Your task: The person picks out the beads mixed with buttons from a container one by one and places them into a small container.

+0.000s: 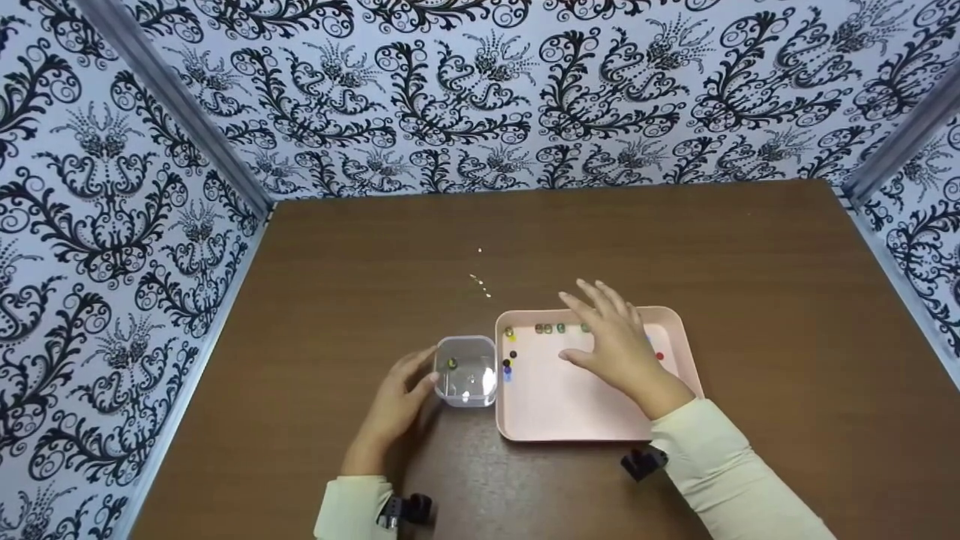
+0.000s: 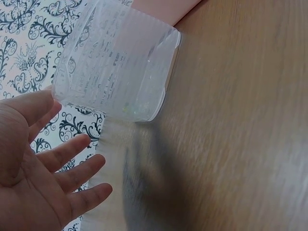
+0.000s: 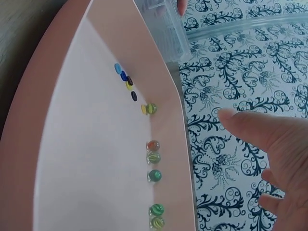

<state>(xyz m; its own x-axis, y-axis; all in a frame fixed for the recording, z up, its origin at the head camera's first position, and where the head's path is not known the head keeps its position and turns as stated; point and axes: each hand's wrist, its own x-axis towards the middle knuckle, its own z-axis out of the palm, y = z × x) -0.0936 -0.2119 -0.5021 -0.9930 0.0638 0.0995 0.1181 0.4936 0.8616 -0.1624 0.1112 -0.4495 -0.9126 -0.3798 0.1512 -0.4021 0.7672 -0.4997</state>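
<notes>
A clear plastic container [image 1: 466,403] stands against the left side of a pink tray [image 1: 577,427]. One yellow-green marble [image 1: 452,363] lies inside it. My left hand [image 1: 396,401] rests its thumb and fingertips at the container's left wall, the other fingers loosely spread. Over the tray's back part is my right hand [image 1: 619,349], fingers extended and thumb apart, with nothing between them. Along the tray's back wall sit several glass marbles, including a teal marble [image 3: 154,175] and an orange one [image 3: 153,145]. Small flat coloured pieces, such as a light blue piece [image 3: 118,68], lie by the left wall.
A red piece [image 1: 660,356] lies at the tray's right side, near my right wrist. Small bright specks [image 1: 480,282] show on the brown table [image 1: 360,262] behind the container. Patterned walls [image 1: 480,97] enclose the table at the back and sides.
</notes>
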